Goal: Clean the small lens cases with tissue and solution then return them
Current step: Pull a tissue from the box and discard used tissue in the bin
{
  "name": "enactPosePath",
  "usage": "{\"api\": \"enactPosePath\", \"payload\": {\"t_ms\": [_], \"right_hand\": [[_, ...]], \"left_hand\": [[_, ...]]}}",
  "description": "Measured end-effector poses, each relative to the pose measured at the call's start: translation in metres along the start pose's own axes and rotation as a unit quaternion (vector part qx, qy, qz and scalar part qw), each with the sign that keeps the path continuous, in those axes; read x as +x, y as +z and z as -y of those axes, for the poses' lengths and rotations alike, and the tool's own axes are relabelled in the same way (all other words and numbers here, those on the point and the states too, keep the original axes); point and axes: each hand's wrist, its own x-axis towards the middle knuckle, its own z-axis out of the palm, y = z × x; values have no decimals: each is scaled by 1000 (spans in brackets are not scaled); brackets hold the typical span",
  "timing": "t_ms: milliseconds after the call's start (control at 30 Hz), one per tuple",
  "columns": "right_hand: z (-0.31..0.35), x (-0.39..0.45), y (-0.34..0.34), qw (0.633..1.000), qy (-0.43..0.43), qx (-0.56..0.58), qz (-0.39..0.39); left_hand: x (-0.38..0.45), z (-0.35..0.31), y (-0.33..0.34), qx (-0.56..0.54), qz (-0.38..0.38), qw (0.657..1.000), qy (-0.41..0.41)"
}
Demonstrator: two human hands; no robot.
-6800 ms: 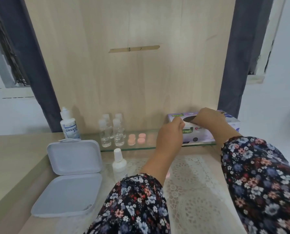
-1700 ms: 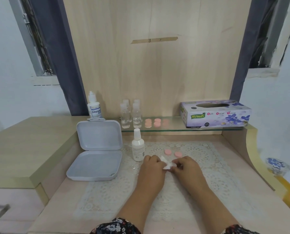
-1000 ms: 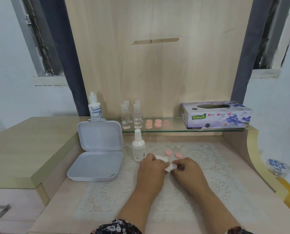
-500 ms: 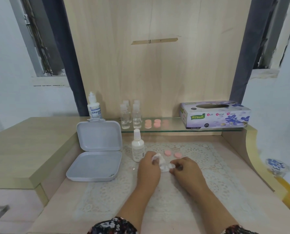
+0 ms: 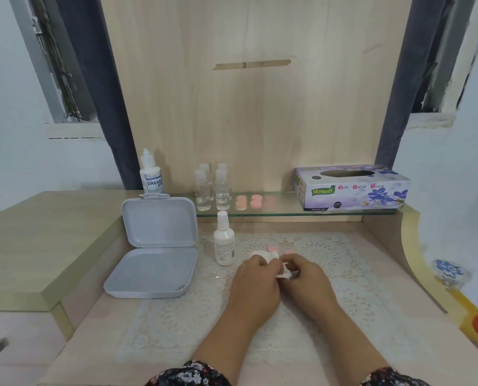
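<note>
Both hands meet over the lace mat point(image 5: 329, 288). My left hand point(image 5: 256, 285) grips a crumpled white tissue point(image 5: 263, 256). Pressed against it, my right hand point(image 5: 306, 277) pinches a small whitish thing point(image 5: 285, 274); fingers hide most of it, so I cannot tell whether it is a lens case or tissue. Two pink caps point(image 5: 273, 248) lie on the mat just beyond my fingers. A white solution bottle point(image 5: 224, 240) stands to the left of my hands. Several pink caps point(image 5: 249, 202) sit on the glass shelf point(image 5: 277, 211).
An open grey hinged box point(image 5: 154, 252) lies left of the mat. On the shelf stand several small clear bottles point(image 5: 212, 188), a larger eye solution bottle point(image 5: 151, 176) and a purple tissue box point(image 5: 352, 188). A raised wooden ledge point(image 5: 37, 240) runs along the left.
Since the tissue box was reached for, both hands came down to the mat. Over the last second they have kept working the tissue together, and the tissue has bunched up under my left fingers.
</note>
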Motion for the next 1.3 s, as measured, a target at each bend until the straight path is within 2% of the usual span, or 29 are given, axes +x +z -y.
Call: {"api": "enactPosePath", "payload": {"t_ms": [133,233,300,367,433,500,567,767,900,1000,1200,1300], "right_hand": [[4,-2,-2,1000,16,15,-10],[4,-3,-1,999,13,27,-13],[4,-3,-1,999,17,35,-11],[3,-2,-1,999,20,35,-8],[2,-1,0,999,22,31,-5],[3,0,0,999,26,34,-2],[3,0,1,999,27,37,-2],[2,-1,1,999,23,35,-9],[2,0,1,999,25,32,-10],[2,1,0,999,28,28,-9],[2,0,2,999,29,33,-10],[1,1,1,999,28,27,-10]], "left_hand": [[0,-7,-5,69,-23,996,52],[4,-9,-4,23,35,999,-18],[8,-5,2,-46,30,996,-64],[11,-3,1,-179,5,975,-131],[12,-2,-4,-286,-65,938,-185],[10,1,-8,-265,-160,933,-181],[8,2,-7,-204,-201,947,-146],[10,4,6,-132,-46,988,-59],[5,8,12,-6,2,1000,8],[2,7,9,40,-1,998,50],[10,2,1,42,49,998,-26],[15,1,0,-91,-6,992,-92]]}}
